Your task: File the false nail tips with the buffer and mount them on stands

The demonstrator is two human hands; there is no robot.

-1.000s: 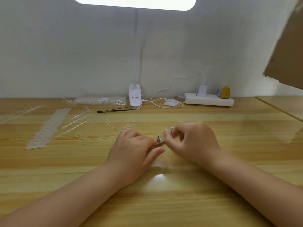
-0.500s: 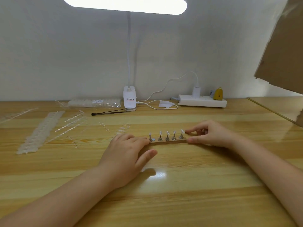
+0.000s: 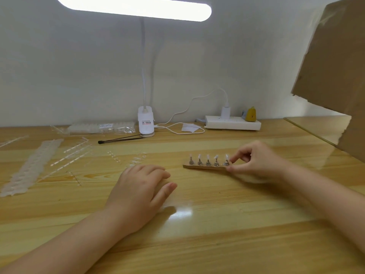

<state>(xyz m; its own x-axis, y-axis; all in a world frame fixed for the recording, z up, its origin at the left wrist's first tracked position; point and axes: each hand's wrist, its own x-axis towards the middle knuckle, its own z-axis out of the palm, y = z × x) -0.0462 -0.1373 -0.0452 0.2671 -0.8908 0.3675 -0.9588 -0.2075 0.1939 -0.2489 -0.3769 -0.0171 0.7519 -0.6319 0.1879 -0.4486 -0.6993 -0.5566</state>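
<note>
Near: our left hand (image 3: pixel 142 186) flat on desk (image 3: pixel 197 234), fingers relaxed, holding nothing. Right hand (image 3: pixel 254 161) pinches right end of wooden base (image 3: pixel 205 166). Base runs left-right, five stands (image 3: pixel 208 162) upright, nail tips (image 3: pixel 207 156) mounted. Right hand nearer; left apart. Far: lamp base (image 3: pixel 145 124).

The left hand (image 3: pixel 142 191) let go of the strip (image 3: pixel 205 166) of stands; the right hand (image 3: pixel 254 162), pinching its end, dragged it toward three o'clock.
</note>
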